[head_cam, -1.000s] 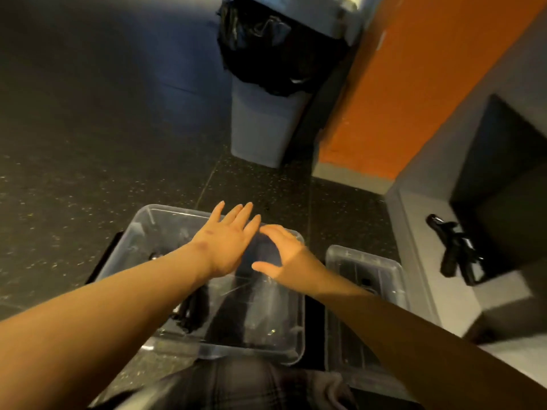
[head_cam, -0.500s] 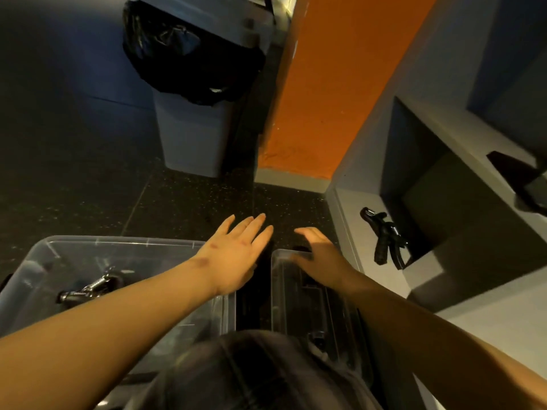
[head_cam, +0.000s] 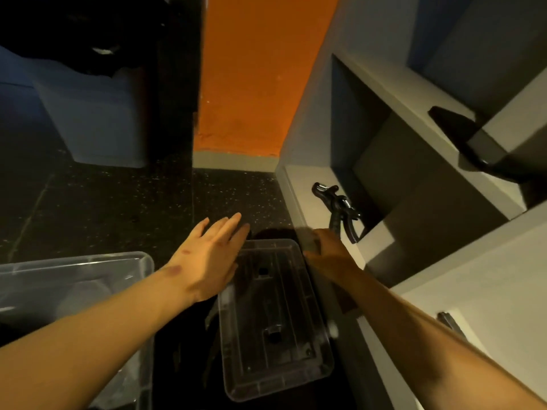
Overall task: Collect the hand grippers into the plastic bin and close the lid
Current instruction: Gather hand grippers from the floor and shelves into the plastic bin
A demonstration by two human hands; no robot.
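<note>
Hand gripper (head_cam: 337, 208), black, two-handled, lying on grey shelf ledge (head_cam: 302, 196), just beyond blurred right hand (head_cam: 328, 253), grasp indiscernible. Left hand (head_cam: 210, 258) flat, fingers straight, holding nothing, over clear lid (head_cam: 272, 315) beside plastic bin (head_cam: 74, 261).

1. This is looking like a storage corner of a gym or public hall
2. A dark speckled floor (head_cam: 118, 208) is running up to an orange wall (head_cam: 251, 84)
3. Grey built-in shelves (head_cam: 429, 119) are holding a hand gripper (head_cam: 337, 205)
4. A lined trash can (head_cam: 97, 128) is standing by the wall, and clear bins (head_cam: 74, 261) are sitting on the floor
</note>
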